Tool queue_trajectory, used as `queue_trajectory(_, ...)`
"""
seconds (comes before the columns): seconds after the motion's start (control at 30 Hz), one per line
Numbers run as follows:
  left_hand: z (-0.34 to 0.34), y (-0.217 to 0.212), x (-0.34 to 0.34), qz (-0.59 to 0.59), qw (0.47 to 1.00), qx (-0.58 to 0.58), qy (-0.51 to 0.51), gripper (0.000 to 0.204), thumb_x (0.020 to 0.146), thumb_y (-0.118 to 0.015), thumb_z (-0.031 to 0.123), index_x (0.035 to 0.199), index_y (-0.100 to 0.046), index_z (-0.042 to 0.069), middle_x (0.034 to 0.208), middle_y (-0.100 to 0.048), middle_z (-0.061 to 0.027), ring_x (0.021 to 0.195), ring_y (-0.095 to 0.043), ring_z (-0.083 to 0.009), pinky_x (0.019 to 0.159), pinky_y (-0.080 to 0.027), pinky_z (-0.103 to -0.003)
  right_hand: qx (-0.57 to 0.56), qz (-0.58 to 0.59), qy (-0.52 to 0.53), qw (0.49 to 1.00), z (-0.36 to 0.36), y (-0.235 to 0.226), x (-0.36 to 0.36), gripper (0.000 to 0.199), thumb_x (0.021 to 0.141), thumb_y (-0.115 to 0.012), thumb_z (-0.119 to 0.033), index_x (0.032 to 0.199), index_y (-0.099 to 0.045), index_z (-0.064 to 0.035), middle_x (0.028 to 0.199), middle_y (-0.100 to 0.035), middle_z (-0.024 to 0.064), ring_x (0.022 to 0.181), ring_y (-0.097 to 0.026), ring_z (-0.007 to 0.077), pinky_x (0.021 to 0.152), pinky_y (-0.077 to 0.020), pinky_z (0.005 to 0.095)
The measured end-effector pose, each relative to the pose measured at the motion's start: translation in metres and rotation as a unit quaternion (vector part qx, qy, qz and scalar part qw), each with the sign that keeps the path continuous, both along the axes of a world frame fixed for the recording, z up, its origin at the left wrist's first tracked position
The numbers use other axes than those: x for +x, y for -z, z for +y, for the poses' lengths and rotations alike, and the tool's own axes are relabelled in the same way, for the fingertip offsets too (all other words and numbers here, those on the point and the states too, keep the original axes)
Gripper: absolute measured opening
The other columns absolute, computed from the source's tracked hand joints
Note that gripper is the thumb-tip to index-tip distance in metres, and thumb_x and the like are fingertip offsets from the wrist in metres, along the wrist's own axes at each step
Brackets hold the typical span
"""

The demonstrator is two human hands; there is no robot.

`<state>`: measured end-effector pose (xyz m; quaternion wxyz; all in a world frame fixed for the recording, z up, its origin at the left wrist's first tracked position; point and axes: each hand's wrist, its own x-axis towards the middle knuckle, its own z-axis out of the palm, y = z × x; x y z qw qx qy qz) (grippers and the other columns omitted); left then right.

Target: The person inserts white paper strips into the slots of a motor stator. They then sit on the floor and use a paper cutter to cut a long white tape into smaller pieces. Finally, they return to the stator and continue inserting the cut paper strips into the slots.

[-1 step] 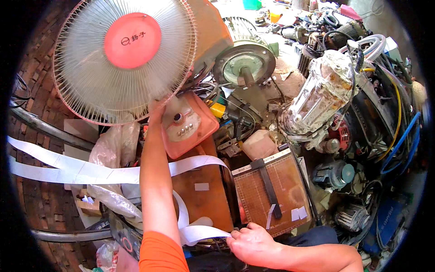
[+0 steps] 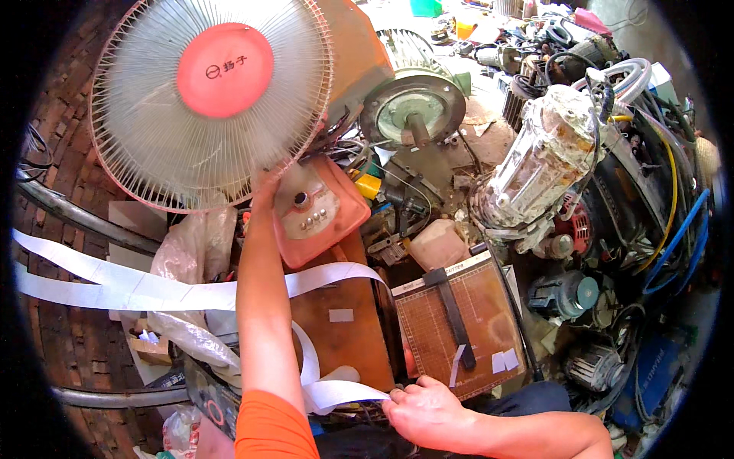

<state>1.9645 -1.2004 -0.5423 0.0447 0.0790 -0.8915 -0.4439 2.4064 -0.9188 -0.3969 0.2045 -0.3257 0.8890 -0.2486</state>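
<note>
Nothing moved; left hand (image 2: pixel 264 186) grips fan (image 2: pixel 210 103), right hand (image 2: pixel 425 414) pinches paper strip (image 2: pixel 191 294); motors crowd around.

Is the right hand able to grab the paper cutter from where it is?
Probably yes. The right hand pinches the white paper strip right at the near edge of the paper cutter, and nothing lies between them. It would have to let go of the strip first.

A cluttered repair workshop: old motors (image 2: pixel 414 107), a fan (image 2: pixel 206 99), hoses (image 2: pixel 673 229), scrap parts.
</note>
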Motion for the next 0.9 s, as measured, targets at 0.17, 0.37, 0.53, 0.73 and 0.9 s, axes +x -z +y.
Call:
queue_trajectory(0.17,-0.035,0.001,0.013,0.033,0.974,-0.213,0.064,0.054,0.085,-0.065,0.043,0.123,-0.061,0.005,0.117,-0.063,-0.0185,0.102,-0.062,-0.0277,0.088,-0.047,-0.037,-0.043,0.007,0.012,0.999,-0.003,0.002,0.003,0.012,0.079,-0.055,-0.013,0.082,-0.062,-0.0036,0.077,-0.063,0.0078,0.074,-0.065,0.0245,0.068,-0.05,0.0374)
queue_trajectory(0.37,0.028,-0.089,0.122,-0.076,0.911,-0.323,0.246,0.057,0.082,-0.067,0.039,0.128,-0.056,0.009,0.115,-0.062,-0.0251,0.108,-0.06,-0.0387,0.091,-0.047,-0.045,-0.044,0.018,0.069,0.996,0.009,0.015,-0.001,0.009,0.075,-0.059,-0.009,0.077,-0.063,-0.0018,0.074,-0.063,0.015,0.074,-0.064,0.0308,0.066,-0.0543,0.0432)
queue_trajectory(0.53,0.071,-0.163,0.233,-0.036,0.871,-0.31,0.378,0.042,0.085,-0.065,0.026,0.121,-0.059,0.004,0.11,-0.066,-0.0199,0.098,-0.064,-0.0359,0.087,-0.049,-0.043,-0.006,0.046,0.167,0.985,0.025,0.028,-0.019,0.008,0.075,-0.059,-0.009,0.08,-0.062,-0.0043,0.081,-0.061,0.0156,0.081,-0.063,0.0339,0.07,-0.053,0.0447)
queue_trajectory(0.73,0.186,-0.231,0.414,0.142,0.882,-0.112,0.435,0.038,0.081,-0.072,0.009,0.117,-0.06,0.004,0.1,-0.066,-0.0162,0.083,-0.066,-0.0239,0.073,-0.053,-0.031,-0.012,0.188,0.305,0.933,0.142,0.018,-0.033,0.024,0.078,-0.059,-0.008,0.099,-0.069,-0.0002,0.09,-0.068,0.0221,0.083,-0.066,0.0373,0.079,-0.0532,0.0408)
queue_trajectory(0.9,0.215,-0.143,0.487,-0.062,0.798,-0.186,0.57,0.037,0.086,-0.066,0.026,0.116,-0.058,0.004,0.103,-0.063,-0.0179,0.089,-0.064,-0.0368,0.076,-0.054,-0.043,-0.138,0.133,0.373,0.908,0.196,0.032,-0.001,0.029,0.075,-0.052,-0.006,0.095,-0.071,-0.0008,0.094,-0.067,0.0232,0.088,-0.067,0.0349,0.084,-0.0522,0.0384)
